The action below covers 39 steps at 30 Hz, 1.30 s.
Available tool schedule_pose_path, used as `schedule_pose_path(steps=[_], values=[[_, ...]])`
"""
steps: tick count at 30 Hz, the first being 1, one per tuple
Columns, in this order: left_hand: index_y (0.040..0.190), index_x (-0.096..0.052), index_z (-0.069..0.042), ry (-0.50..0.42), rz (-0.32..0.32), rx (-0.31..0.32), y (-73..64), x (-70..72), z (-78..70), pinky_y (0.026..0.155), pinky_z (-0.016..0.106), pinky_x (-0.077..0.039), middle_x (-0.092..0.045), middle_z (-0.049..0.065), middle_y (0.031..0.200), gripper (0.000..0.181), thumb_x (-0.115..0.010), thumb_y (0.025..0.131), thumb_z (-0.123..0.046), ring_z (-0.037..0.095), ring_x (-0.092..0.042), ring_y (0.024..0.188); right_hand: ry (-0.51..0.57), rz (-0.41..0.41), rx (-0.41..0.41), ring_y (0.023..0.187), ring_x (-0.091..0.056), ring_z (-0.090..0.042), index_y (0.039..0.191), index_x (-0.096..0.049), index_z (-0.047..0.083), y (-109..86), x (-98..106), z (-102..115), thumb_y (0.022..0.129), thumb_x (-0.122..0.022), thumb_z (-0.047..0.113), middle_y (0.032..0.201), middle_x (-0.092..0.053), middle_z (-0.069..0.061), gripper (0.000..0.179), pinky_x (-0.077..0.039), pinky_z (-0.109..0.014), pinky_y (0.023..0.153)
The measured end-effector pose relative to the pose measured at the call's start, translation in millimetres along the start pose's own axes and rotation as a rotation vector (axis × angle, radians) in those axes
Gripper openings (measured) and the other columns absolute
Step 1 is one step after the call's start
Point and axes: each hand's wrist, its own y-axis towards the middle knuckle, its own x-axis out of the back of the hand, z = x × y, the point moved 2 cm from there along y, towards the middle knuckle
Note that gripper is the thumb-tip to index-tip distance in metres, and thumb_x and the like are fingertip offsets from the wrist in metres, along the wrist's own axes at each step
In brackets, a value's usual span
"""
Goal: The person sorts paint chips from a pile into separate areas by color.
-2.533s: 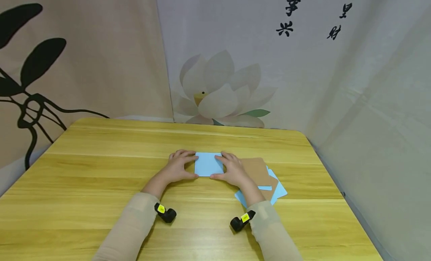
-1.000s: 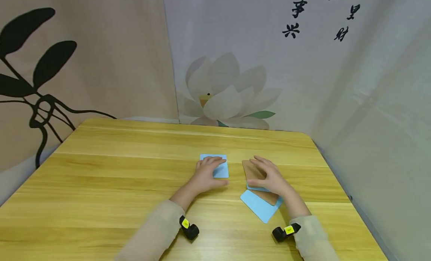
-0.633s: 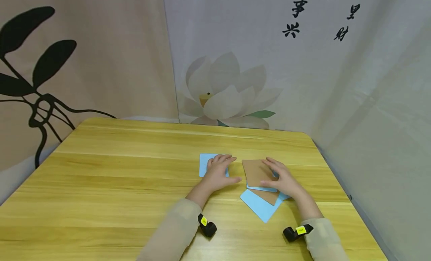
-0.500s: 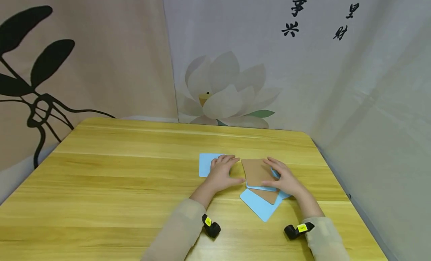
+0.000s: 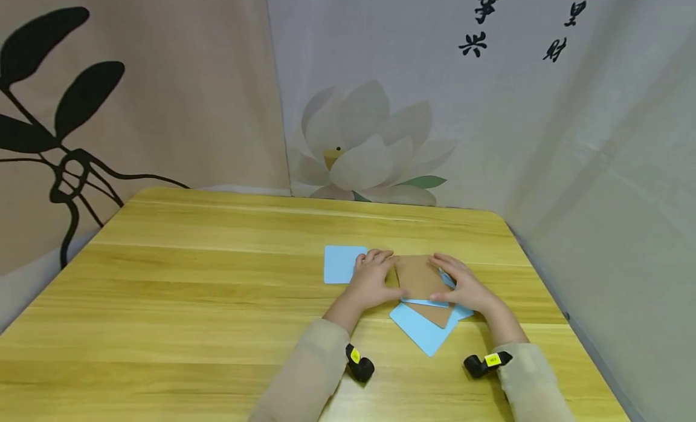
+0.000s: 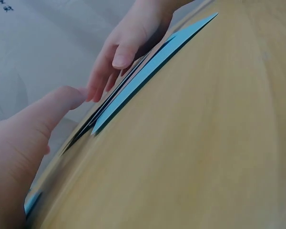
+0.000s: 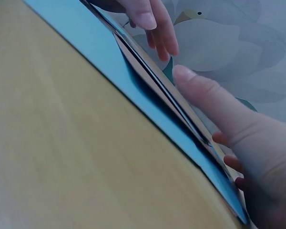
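A brown card [image 5: 417,277] lies on top of a loose, fanned pile, between my two hands. My left hand [image 5: 372,283] is at its left edge, thumb and fingers spread apart. At its right side my right hand [image 5: 463,284] is spread the same way, fingertips over the edge. Beneath it a second brown card [image 5: 437,314] and a blue card [image 5: 420,330] stick out toward me. Both wrist views show the thumbs just above the cards, with the blue card [image 6: 148,74] lowest. A separate blue card [image 5: 339,265] lies flat, partly behind my left hand.
The wooden table [image 5: 190,301] carries all the cards. A printed curtain [image 5: 217,95] hangs behind its far edge, and a pale curtain [image 5: 614,216] runs along the right side. Each wrist wears a small black camera [image 5: 360,364].
Both hands have left the lone blue card they were holding. My right hand moved to the pile first; my left hand followed rightward to the brown card's left edge.
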Motion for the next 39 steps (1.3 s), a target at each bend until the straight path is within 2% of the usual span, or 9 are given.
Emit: schedule_pose_path(steps=[10, 19, 27, 39], values=[[0.143, -0.047, -0.020, 0.075, 0.076, -0.001, 3.4, -3.5, -6.0, 0.106, 0.049, -0.018, -0.040, 0.001, 0.147, 0.086, -0.063, 0.075, -0.070, 0.025, -0.029, 0.134, -0.030, 0.018, -0.037, 0.139, -0.011, -0.043, 0.149, -0.037, 0.013, -1.8, -0.2, 0.3, 0.076, -0.079, 0.043, 0.154, -0.024, -0.015, 0.090, -0.014, -0.071, 0.098], [0.141, -0.050, -0.020, 0.089, 0.088, 0.007, 4.0, -4.5, -7.1, 0.104, 0.046, -0.020, -0.042, -0.001, 0.145, 0.082, -0.064, 0.076, -0.067, 0.023, -0.032, 0.131, -0.032, 0.005, -0.026, 0.139, -0.013, -0.042, 0.147, -0.039, 0.012, -2.3, -0.5, 1.4, 0.076, -0.079, 0.043, 0.153, -0.026, -0.014, 0.087, -0.016, -0.070, 0.099], [0.140, -0.052, -0.020, 0.081, 0.087, 0.005, 3.7, -3.5, -8.7, 0.106, 0.047, -0.018, -0.044, -0.003, 0.143, 0.078, -0.065, 0.078, -0.065, 0.022, -0.032, 0.131, -0.046, -0.012, -0.021, 0.137, -0.019, -0.041, 0.146, -0.042, 0.010, -3.7, 0.3, 2.9, 0.076, -0.079, 0.043, 0.151, -0.030, -0.014, 0.086, -0.023, -0.065, 0.100], [0.142, -0.049, -0.024, 0.072, 0.119, -0.030, 2.6, -4.4, -8.6, 0.106, 0.049, -0.017, -0.040, -0.001, 0.147, 0.079, -0.065, 0.077, -0.066, 0.024, -0.030, 0.133, -0.048, -0.028, -0.014, 0.135, -0.024, -0.041, 0.145, -0.044, 0.011, -6.7, -1.3, 7.7, 0.074, -0.079, 0.048, 0.149, -0.032, -0.013, 0.087, -0.027, -0.065, 0.098]])
